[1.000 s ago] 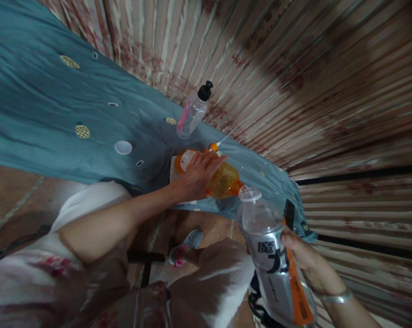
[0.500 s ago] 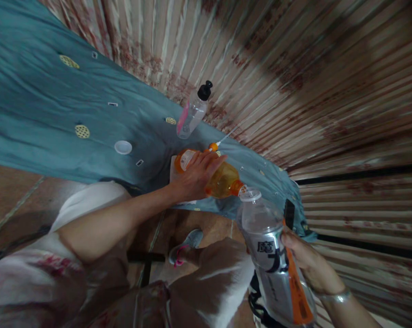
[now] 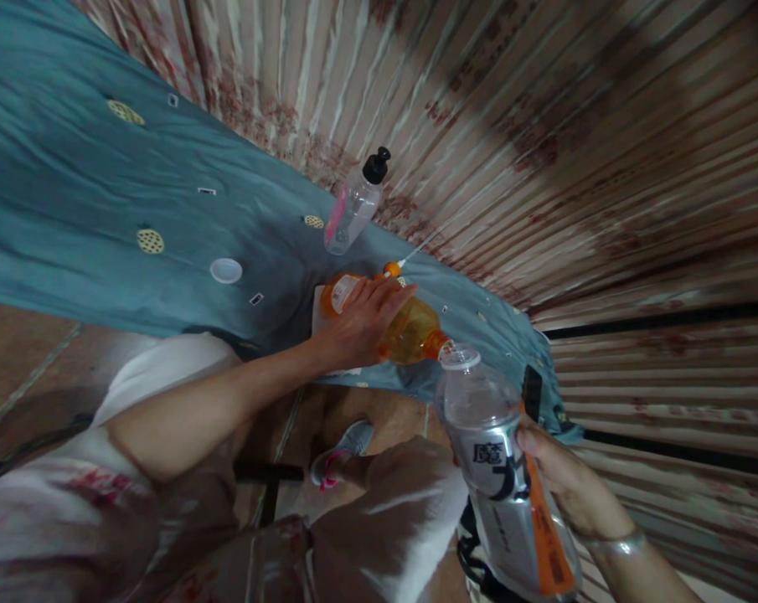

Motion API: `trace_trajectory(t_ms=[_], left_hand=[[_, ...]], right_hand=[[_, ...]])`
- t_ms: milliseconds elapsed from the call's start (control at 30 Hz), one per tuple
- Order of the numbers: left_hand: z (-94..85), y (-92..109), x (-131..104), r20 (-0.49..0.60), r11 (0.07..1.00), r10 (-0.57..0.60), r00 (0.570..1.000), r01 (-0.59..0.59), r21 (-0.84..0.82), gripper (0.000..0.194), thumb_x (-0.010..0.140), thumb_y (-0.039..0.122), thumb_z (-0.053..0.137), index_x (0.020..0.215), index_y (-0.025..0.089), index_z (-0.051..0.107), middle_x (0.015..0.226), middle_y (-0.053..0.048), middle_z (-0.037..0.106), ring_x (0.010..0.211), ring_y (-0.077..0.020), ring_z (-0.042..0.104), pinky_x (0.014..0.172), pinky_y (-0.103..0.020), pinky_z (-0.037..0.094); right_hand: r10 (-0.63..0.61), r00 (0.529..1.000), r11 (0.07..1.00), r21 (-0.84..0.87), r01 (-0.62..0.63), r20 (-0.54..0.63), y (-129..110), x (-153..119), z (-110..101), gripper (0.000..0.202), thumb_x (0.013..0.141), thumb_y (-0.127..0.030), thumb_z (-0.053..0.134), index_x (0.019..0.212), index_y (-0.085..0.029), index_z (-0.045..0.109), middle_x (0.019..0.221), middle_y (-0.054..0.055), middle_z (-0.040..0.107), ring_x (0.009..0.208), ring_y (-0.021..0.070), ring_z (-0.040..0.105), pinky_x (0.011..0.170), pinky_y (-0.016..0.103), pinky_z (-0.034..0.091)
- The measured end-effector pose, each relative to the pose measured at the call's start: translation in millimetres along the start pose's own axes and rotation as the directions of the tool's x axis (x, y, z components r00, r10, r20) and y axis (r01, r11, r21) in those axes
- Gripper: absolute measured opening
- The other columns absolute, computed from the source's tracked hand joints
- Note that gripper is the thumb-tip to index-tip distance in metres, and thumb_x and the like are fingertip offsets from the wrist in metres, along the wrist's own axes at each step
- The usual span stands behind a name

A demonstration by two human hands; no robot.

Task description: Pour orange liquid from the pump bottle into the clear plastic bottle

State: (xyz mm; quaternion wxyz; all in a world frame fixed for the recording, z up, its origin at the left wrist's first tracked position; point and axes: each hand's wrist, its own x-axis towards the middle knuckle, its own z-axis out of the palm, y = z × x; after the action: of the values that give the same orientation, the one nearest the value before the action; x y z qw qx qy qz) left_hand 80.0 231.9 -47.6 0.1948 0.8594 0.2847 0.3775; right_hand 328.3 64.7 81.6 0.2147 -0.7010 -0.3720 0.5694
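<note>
My left hand (image 3: 363,322) is wrapped over an orange bottle (image 3: 413,329), which lies tilted with its neck pointing right and holds yellowish liquid. The orange neck meets the open mouth of a large clear bottle (image 3: 501,486) with a silver and orange label. My right hand (image 3: 558,469) grips that large bottle from its right side, some fingers hidden behind it. Behind my left hand are an orange pump top (image 3: 392,269) with a thin tube. A clear pump bottle (image 3: 355,208) with a black top stands farther back.
A teal cloth (image 3: 246,209) covers the long surface, with a small white cap (image 3: 226,270) on it. A dark object (image 3: 531,392) lies near the right end. Pleated curtain (image 3: 479,126) hangs behind; my legs are below the front edge.
</note>
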Motion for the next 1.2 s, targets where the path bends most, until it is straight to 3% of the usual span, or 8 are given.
trace_trajectory(t_ms=[233, 500, 833, 1067, 1200], left_hand=[[-1.4, 0.6, 0.4, 0.01, 1.0, -0.004, 1.0, 0.003, 0.007, 0.085, 0.074, 0.029, 0.068, 0.144, 0.012, 0.023, 0.137, -0.02, 0.044, 0.131, -0.0339, 0.04, 0.11, -0.054, 0.03], [-2.1, 0.7, 0.7, 0.006, 1.0, 0.007, 1.0, -0.007, -0.005, 0.084, 0.075, 0.03, 0.068, 0.143, 0.01, 0.024, 0.136, -0.022, 0.045, 0.131, -0.0341, 0.04, 0.11, -0.053, 0.03], [-2.6, 1.7, 0.9, 0.016, 1.0, -0.005, 1.0, 0.005, -0.01, 0.084, 0.075, 0.03, 0.068, 0.143, 0.012, 0.023, 0.138, -0.021, 0.044, 0.133, -0.0328, 0.039, 0.111, -0.053, 0.03], [-3.8, 2.4, 1.4, 0.022, 1.0, -0.01, 1.0, 0.01, -0.001, 0.083, 0.075, 0.029, 0.067, 0.143, 0.013, 0.023, 0.138, -0.02, 0.044, 0.133, -0.0334, 0.038, 0.11, -0.053, 0.03], [-2.7, 1.6, 1.1, 0.007, 1.0, -0.001, 1.0, 0.001, -0.017, 0.084, 0.074, 0.03, 0.069, 0.143, 0.012, 0.024, 0.137, -0.021, 0.045, 0.132, -0.0339, 0.04, 0.11, -0.054, 0.03]], right_hand=[[0.015, 1.0, 1.0, 0.017, -0.014, -0.011, 0.2, -3.0, 0.3, 0.06, 0.071, -0.055, 0.067, 0.122, -0.023, 0.064, 0.122, 0.009, 0.069, 0.111, 0.0311, 0.064, 0.099, 0.044, 0.047], [0.016, 1.0, 0.999, 0.052, -0.017, 0.018, -4.3, 0.7, 4.5, 0.06, 0.065, -0.054, 0.072, 0.116, -0.023, 0.068, 0.103, 0.007, 0.076, 0.094, 0.0302, 0.07, 0.098, 0.045, 0.048], [0.033, 0.999, 0.998, -0.049, -0.034, -0.034, -12.2, -3.5, 11.5, 0.062, 0.068, -0.058, 0.064, 0.119, -0.021, 0.066, 0.11, 0.01, 0.074, 0.108, 0.0321, 0.065, 0.098, 0.046, 0.048], [0.022, 1.0, 1.0, -0.009, -0.022, 0.017, -10.5, -1.5, 9.2, 0.058, 0.066, -0.057, 0.068, 0.113, -0.023, 0.069, 0.104, 0.008, 0.075, 0.105, 0.0321, 0.067, 0.098, 0.045, 0.048], [0.03, 0.999, 0.999, -0.013, -0.031, -0.026, -8.7, -3.7, 7.1, 0.054, 0.071, -0.057, 0.066, 0.112, -0.022, 0.07, 0.11, 0.009, 0.074, 0.111, 0.0322, 0.064, 0.1, 0.046, 0.046]])
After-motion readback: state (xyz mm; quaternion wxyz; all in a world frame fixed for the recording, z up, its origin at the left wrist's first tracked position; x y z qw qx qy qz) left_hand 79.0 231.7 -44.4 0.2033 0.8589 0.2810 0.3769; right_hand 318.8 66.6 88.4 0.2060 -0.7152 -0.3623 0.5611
